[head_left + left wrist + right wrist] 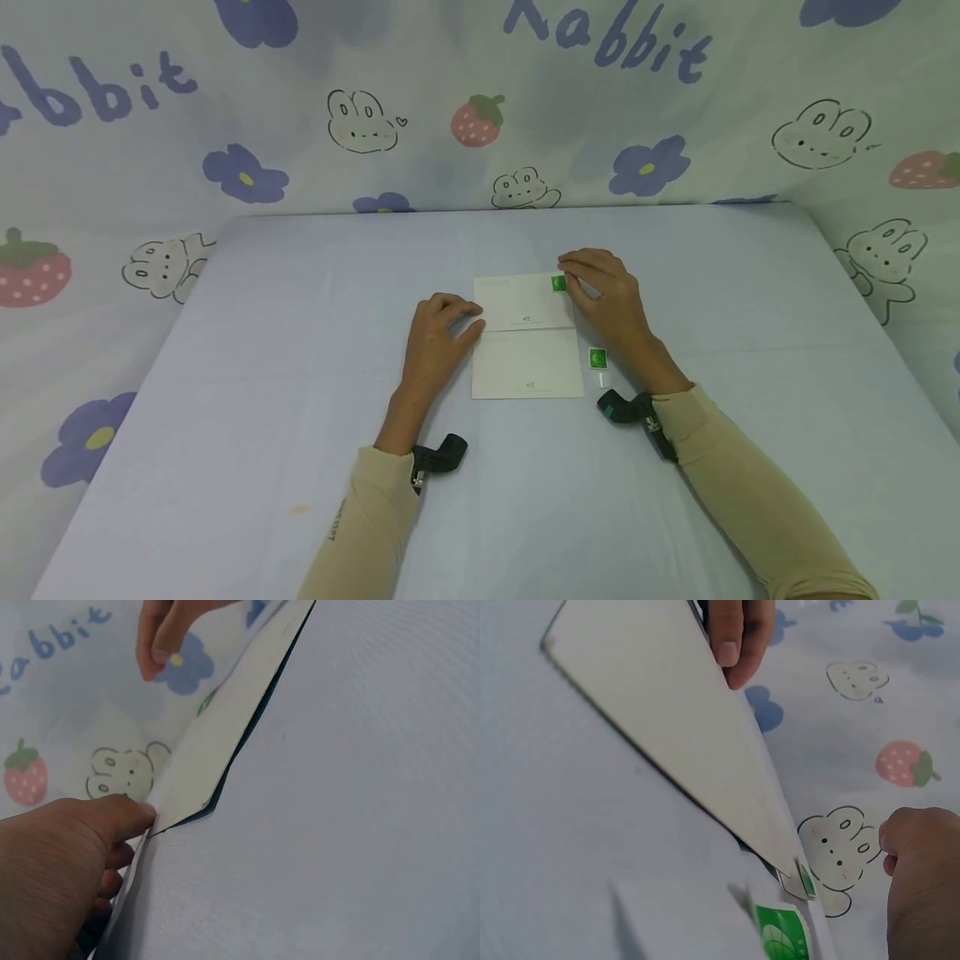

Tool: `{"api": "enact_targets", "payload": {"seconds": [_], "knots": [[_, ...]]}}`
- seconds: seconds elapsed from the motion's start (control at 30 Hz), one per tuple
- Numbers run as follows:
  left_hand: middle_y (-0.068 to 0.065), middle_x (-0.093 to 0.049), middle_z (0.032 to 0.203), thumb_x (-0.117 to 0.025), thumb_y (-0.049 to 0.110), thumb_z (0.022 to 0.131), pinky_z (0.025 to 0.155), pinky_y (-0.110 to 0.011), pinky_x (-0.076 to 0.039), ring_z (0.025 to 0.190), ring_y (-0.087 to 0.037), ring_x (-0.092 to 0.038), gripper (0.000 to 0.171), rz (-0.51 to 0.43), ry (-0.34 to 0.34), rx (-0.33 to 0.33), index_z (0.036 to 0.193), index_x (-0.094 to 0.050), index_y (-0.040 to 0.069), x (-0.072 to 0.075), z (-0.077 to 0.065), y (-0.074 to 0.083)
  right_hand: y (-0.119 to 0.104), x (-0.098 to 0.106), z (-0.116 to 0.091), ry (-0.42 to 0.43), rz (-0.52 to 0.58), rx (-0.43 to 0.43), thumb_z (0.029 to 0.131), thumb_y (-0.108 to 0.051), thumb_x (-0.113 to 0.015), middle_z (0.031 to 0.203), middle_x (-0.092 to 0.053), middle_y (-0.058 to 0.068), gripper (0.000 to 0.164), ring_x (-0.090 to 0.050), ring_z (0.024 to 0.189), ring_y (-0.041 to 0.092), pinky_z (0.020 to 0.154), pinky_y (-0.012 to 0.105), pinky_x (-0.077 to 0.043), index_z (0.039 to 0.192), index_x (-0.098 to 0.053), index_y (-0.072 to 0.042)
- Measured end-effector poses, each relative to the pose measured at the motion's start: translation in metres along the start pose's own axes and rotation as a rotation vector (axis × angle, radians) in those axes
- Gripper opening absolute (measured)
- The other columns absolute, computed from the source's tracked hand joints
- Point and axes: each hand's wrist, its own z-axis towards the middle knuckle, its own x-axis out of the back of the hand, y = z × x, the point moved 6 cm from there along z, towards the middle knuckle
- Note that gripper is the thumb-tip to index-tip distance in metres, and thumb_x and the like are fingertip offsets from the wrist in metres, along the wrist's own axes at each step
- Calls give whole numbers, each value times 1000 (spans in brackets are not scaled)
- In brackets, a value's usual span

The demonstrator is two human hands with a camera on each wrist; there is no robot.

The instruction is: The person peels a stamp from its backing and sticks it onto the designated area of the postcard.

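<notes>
Green and nearly square, the first stamp (558,283) lies at the far right corner of the cream card (525,360), showing no clear long axis; the card's middle seam runs side to side. The right hand (611,304) is the nearer one, thumb and forefinger at that corner, so the stamp lies just nearward of its fingertips. Whether they pinch something tiny I can't tell. The left hand (437,337), fingers loosely bent and grasping nothing that shows, rests its thumb at the card's left edge. The second stamp (597,358) sits just off the card's right edge, beside its near half.
</notes>
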Motion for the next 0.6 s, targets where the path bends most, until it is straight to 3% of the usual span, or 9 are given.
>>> {"api": "enact_targets", "payload": {"seconds": [0.6], "knots": [[-5, -61, 111, -78, 15, 89, 88, -37, -43, 104, -26, -51, 16, 9, 3, -5, 104, -77, 11, -1, 1, -1, 9, -11, -6, -157, 0, -139, 86, 7, -74, 111, -72, 12, 17, -63, 111, 29, 99, 36, -49, 103, -76, 4]]}}
